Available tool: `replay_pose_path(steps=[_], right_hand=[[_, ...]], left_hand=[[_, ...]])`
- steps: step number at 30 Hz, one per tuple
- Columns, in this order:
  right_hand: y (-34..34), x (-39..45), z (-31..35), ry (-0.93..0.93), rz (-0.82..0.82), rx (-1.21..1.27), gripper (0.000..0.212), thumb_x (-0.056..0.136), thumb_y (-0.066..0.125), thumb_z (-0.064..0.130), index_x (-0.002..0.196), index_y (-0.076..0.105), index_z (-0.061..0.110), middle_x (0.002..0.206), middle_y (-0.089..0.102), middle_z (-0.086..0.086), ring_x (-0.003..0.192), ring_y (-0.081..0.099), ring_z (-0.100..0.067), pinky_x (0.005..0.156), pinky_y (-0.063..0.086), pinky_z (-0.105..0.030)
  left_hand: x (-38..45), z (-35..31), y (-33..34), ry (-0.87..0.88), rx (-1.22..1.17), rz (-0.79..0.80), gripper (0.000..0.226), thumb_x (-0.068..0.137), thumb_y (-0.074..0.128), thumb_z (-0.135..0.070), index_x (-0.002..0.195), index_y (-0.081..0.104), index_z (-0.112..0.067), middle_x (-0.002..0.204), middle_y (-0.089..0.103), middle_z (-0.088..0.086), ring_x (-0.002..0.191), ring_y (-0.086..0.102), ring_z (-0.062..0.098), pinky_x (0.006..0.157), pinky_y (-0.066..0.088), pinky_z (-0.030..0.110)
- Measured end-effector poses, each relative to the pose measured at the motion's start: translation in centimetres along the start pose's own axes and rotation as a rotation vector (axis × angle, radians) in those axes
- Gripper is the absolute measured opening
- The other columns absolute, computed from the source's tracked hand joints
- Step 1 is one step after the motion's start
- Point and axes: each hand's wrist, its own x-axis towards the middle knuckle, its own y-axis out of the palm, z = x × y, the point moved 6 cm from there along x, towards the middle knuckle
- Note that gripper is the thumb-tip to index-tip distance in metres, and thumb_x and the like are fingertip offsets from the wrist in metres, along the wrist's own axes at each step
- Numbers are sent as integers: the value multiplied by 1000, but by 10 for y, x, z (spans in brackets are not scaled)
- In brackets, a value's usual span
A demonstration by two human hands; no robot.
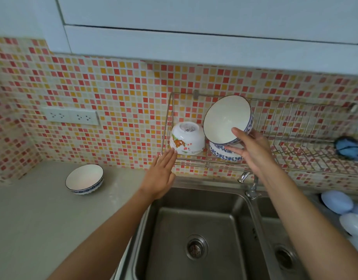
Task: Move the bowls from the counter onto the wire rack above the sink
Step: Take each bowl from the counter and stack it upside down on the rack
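Double steel sink (196,223) is sitting below both forearms, basins holding only their drains. Grey counter (32,219) is stretching out to the left of the left hand. Wire rack (295,142) is hanging on the mosaic wall just beyond both hands, holding three bowls at its left end and a blue scrubber (347,147) far off to the right of the right hand.

Tilted bowl (224,120), white inside with a blue-patterned outside, is leaning on its side right above the right hand, mouth facing out toward the person and a bit left. Right hand (252,148) is gripping its lower rim, thumb inside, fingers spread under it. Blue floral bowl (224,153) is lying under the tilted one, just past the right fingers; which way it is facing is hard to tell. Upside-down bowl (187,140), white with orange flower print, is sitting base-up just beyond the left fingertips. Left hand (161,174) is flat, fingers together and holding nothing, tips touching or almost touching that bowl.

Shallow blue-rimmed bowl (84,178) is standing upright and empty on the counter, well to the left of the left hand.
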Motion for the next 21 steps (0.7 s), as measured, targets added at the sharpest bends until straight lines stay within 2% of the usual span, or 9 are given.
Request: replay_pose_path(steps=[4,9,12,14,17,19,21], right_hand=[[0,23,4,-58,-73,-182,62,74,83,15,129,54,8,116,66,2,102,68,-19,78,60,-45],[4,49,-3,-118,-132,-330,72,67,88,19,129,52,12,119,66,-3,95,68,-14,73,62,-39],[8,59,-6,-187,-156,-454,78,60,90,30,128,51,20,118,66,3,100,67,-15,81,60,-43],[14,61,-4,-244,-162,-592,82,59,90,38,128,49,20,120,65,3,104,66,-17,89,56,-38],[28,64,-5,-353,-132,-755,80,60,90,38,124,46,18,120,62,-2,104,62,-19,85,52,-30],[38,66,-7,-423,-94,-842,88,60,90,40,131,43,17,127,57,-2,111,57,-20,91,52,-35],[47,67,-12,-457,-58,-936,99,62,89,41,141,35,17,138,48,-5,126,47,-23,103,45,-43]], left_hand=[[0,-1,3,-16,-53,-36,65,89,6,-42,151,1,-21,157,-5,-8,145,-10,7,120,-3,34],[-1,-2,4,-29,-75,-46,62,88,2,-44,147,-6,-26,155,-10,-11,145,-13,7,120,-6,33],[-1,-2,3,-34,-86,-54,62,88,3,-45,147,-4,-27,155,-9,-12,145,-12,6,119,-6,33],[0,-1,3,-44,-76,-52,61,88,1,-45,146,-6,-29,154,-11,-14,144,-13,5,119,-8,31],[0,-2,4,-51,-80,-58,61,89,2,-44,147,-5,-29,154,-11,-13,144,-14,4,118,-10,30],[0,-1,5,-53,-83,-56,61,89,4,-43,148,-4,-27,155,-11,-13,144,-14,4,118,-9,30],[0,-1,5,-55,-84,-56,62,89,5,-42,148,-3,-27,155,-11,-12,144,-14,4,118,-9,30]])
